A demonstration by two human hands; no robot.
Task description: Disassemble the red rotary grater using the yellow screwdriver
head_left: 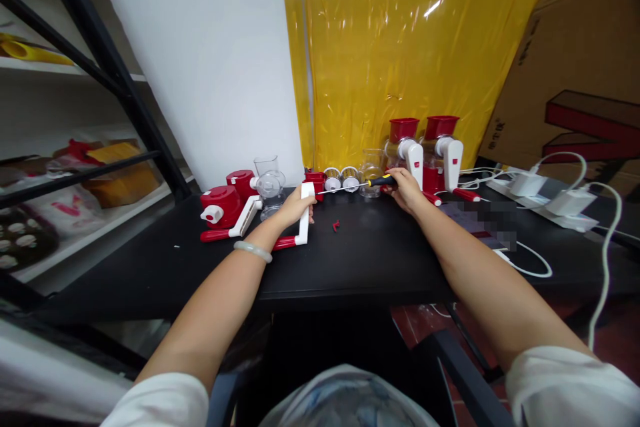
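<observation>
My left hand (294, 207) is wrapped round a white crank handle (305, 217) with a red grip, held above the black table. In my right hand (404, 190) is a screwdriver (381, 181) with a black and yellow handle. Its long shaft points left, and the tip meets the white crank near its upper end. A small red part (336, 225) lies on the table between my hands. Behind them stand two grater drums (341, 179) and a clear plastic piece (371, 173).
Red bases (223, 205), another crank handle (247, 215) and a clear housing (270, 183) stand at left. Two assembled rotary graters (413, 153) are at right, near a dark tablet-like object (467, 221) and a power strip (550, 203) with white cables. A shelf rack (95, 213) borders the left.
</observation>
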